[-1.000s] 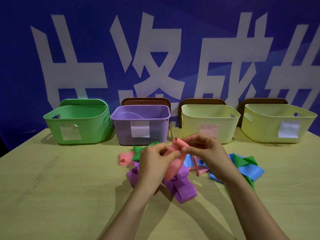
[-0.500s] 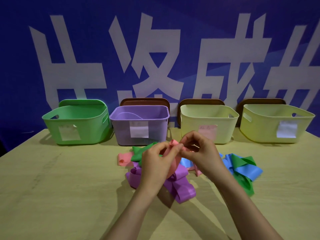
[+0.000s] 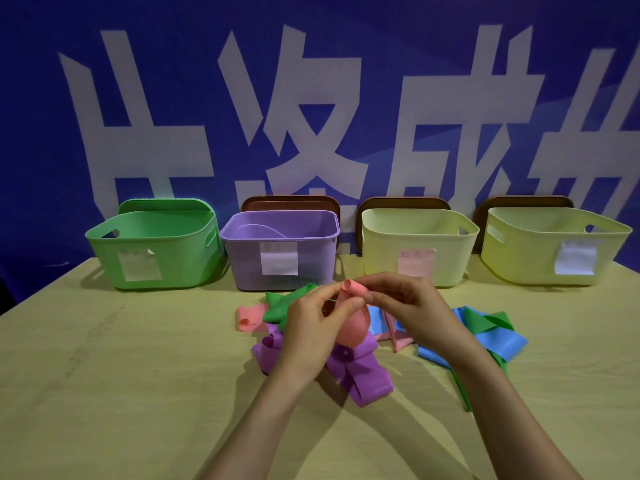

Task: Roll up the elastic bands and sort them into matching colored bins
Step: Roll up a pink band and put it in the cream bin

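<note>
I hold a pink elastic band [image 3: 354,325] above the table's middle; its top end is curled into a small roll and the loose part hangs down. My left hand [image 3: 313,336] and my right hand [image 3: 408,306] both pinch the rolled end between thumb and fingers. Under them lies a pile of bands: purple [image 3: 360,374], green [image 3: 282,303], another pink [image 3: 251,317], blue [image 3: 498,342]. At the back stand a green bin [image 3: 156,247], a purple bin [image 3: 280,247], a cream bin with a pink label [image 3: 417,242] and a yellow-green bin [image 3: 554,244].
The wooden table [image 3: 121,393] ends at a blue wall banner with large white characters. Brown lids [image 3: 291,203] lean behind the three right bins. A second green band [image 3: 485,322] lies over the blue one at the right.
My fingers have wound the pink band's top end tighter into a small roll, and the hanging part has grown shorter. The hands stay at the same spot above the pile.
</note>
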A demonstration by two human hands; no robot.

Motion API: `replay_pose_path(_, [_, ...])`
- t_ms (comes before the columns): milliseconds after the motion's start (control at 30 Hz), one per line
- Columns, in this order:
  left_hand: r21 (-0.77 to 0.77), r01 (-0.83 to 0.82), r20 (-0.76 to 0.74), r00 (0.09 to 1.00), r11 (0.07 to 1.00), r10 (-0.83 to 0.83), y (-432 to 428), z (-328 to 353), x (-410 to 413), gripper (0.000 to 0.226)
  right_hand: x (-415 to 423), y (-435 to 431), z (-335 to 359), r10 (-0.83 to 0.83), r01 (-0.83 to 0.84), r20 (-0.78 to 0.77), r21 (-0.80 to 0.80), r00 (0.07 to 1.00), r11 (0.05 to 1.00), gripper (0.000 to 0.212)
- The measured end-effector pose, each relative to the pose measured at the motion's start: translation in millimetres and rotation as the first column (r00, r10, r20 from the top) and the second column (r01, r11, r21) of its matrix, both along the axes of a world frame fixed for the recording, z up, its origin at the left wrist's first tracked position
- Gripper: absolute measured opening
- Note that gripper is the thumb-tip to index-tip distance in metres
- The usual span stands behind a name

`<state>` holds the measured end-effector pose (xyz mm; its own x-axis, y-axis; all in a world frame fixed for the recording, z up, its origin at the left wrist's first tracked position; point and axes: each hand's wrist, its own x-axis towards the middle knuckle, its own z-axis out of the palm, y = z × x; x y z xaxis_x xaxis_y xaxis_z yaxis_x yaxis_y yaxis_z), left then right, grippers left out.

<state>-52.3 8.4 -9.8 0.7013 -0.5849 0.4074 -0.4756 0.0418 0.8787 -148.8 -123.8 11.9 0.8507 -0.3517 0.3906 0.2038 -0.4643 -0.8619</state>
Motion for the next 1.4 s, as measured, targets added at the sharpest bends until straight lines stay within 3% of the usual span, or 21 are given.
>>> replay_pose_path(200, [-0.042,-0.109,0.016,0.994,0.993,0.11,1.0,3.3,-1.4,0.012,2.7,3.0,-6.2,-0.082,0.075,0.105,0.064,0.991,0.995,0.023])
replay_pose_path(467, [-0.064,-0.048,0.068,0.996,0.997,0.052,3.6,3.0,-6.9,0.011,2.5,3.2,-4.5,-0.135,0.122,0.153,0.092,0.979,0.988,0.021])
replay_pose_path(700, [-0.118,-0.088,0.056,0.994,0.989,0.095,-1.1,9.2,-14.0,0.01,9.4,7.6,-11.3,-0.177,0.198,0.18,-0.104,0.968,0.975,0.024])
replay_pose_path(1033, [-0.013,-0.076,0.386,0.92,0.997,0.075,3.2,10.0,-6.4,0.024,-0.9,-0.4,-4.6,0.027,-0.027,0.01,0.039,1.0,0.999,0.028])
replay_pose_path(1200, [-0.108,-0.04,0.085,0.995,0.993,0.049,6.3,11.7,-12.2,0.036,-0.2,-0.8,-7.5,-0.018,0.012,0.099,0.063,0.995,0.998,0.025])
replay_pose_path(1267, [-0.105,-0.054,0.075,0.995,0.993,0.062,6.0,12.5,-14.5,0.036,0.4,0.4,-9.4,-0.017,0.008,0.131,0.069,0.991,0.998,0.023])
replay_pose_path(1400, [-0.103,-0.061,0.04,0.997,0.993,0.066,6.2,17.5,-15.9,0.01,1.8,2.0,-9.8,-0.025,-0.004,0.21,0.135,0.977,0.991,0.022])
